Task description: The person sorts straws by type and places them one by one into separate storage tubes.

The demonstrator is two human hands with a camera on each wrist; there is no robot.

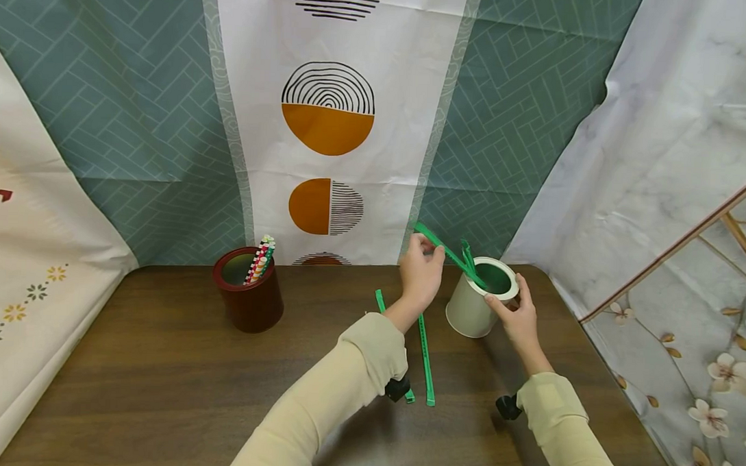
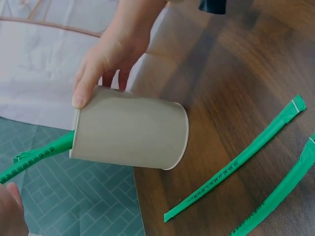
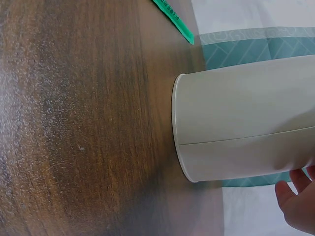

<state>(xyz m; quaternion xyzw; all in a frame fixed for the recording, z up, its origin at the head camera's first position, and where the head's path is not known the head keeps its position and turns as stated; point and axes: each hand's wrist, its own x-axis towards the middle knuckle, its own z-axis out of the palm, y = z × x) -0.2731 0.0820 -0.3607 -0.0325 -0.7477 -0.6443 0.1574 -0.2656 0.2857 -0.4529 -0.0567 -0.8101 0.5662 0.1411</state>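
My left hand [image 1: 422,272] pinches a long green wrapped straw [image 1: 440,248] near its upper end. The straw slants down into the mouth of a cream-white can [image 1: 469,310], where its lower end is hidden. Another green piece [image 1: 467,253] sticks up out of that can. On the can's right side, my right hand [image 1: 519,322] grips it at the rim, thumb over the edge in the left wrist view. Two more green wrapped straws lie on the table below my left forearm; one straw [image 2: 236,160] has dark printing along it.
To the left stands a dark red can [image 1: 253,304] holding several patterned straws [image 1: 259,262]. The brown wooden table [image 1: 177,363] ends at a patterned cloth backdrop [image 1: 512,128], with more cloths hanging at both sides. A black wrist device [image 1: 509,406] sits on each arm.
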